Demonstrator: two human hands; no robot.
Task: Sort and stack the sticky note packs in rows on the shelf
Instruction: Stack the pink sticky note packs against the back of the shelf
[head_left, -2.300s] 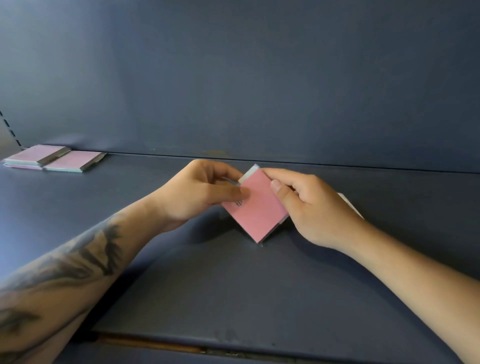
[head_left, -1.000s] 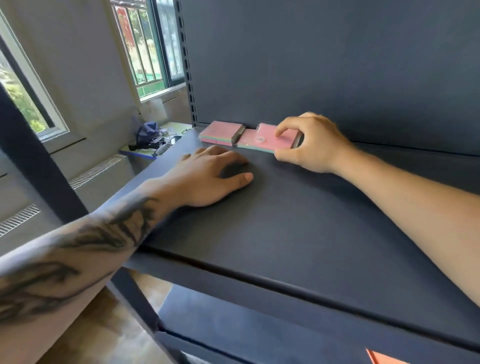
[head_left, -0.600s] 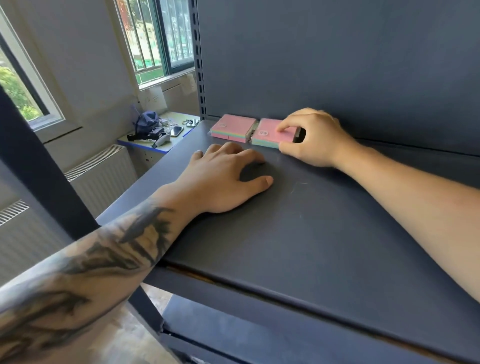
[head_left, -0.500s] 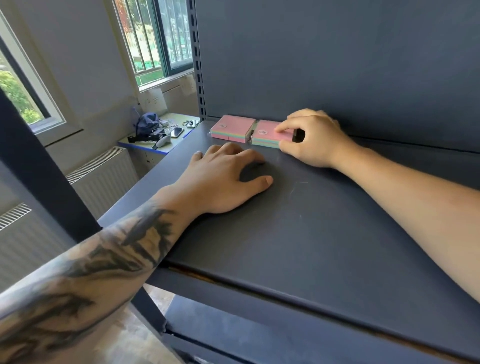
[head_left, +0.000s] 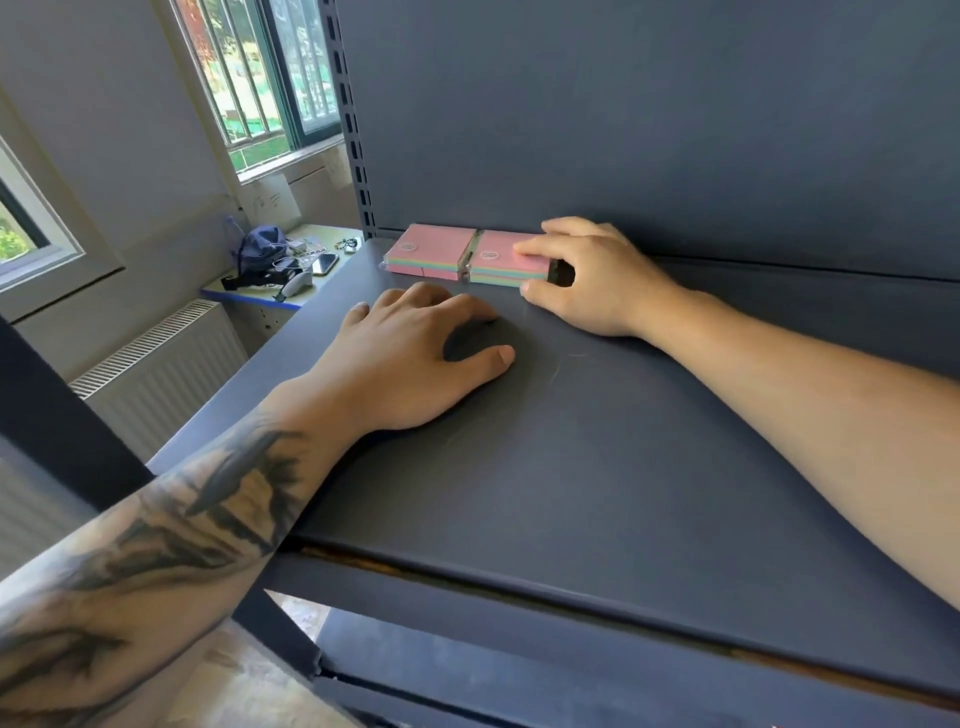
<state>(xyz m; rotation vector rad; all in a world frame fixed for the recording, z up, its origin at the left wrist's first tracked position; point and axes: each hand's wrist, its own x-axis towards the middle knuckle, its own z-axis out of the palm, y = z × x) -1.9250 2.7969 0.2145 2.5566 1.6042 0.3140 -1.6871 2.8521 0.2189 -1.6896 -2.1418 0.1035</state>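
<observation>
Shelf: the dark shelf (head_left: 597, 467) runs wide and bare in front of and to the right of both hands; its front edge crosses the lower part of the view, its left edge ends by the slotted upright (head_left: 353, 130), and the back panel (head_left: 649, 114) closes the rear.
Packs: two stacks of sticky note packs sit side by side in the far left corner, both close to the back panel; the left stack (head_left: 431, 252) and the right stack (head_left: 501, 260) almost touch, with a thin seam between them.
Pack position: the right stack lies directly at the right hand's fingertips; the left stack is just beyond the left hand, apart from it.
Right grip: the right hand (head_left: 592, 280) pinches the right stack at its right end, index finger on the pink top, thumb against the front edge, the other fingers curled behind.
Left grip: the left hand (head_left: 410, 353) lies palm down on the shelf, fingers relaxed and spread, holding nothing.
Beyond the shelf: a small tabletop (head_left: 291, 270) with a phone and a blue bag, a radiator (head_left: 161, 348) and barred windows (head_left: 260, 78).
</observation>
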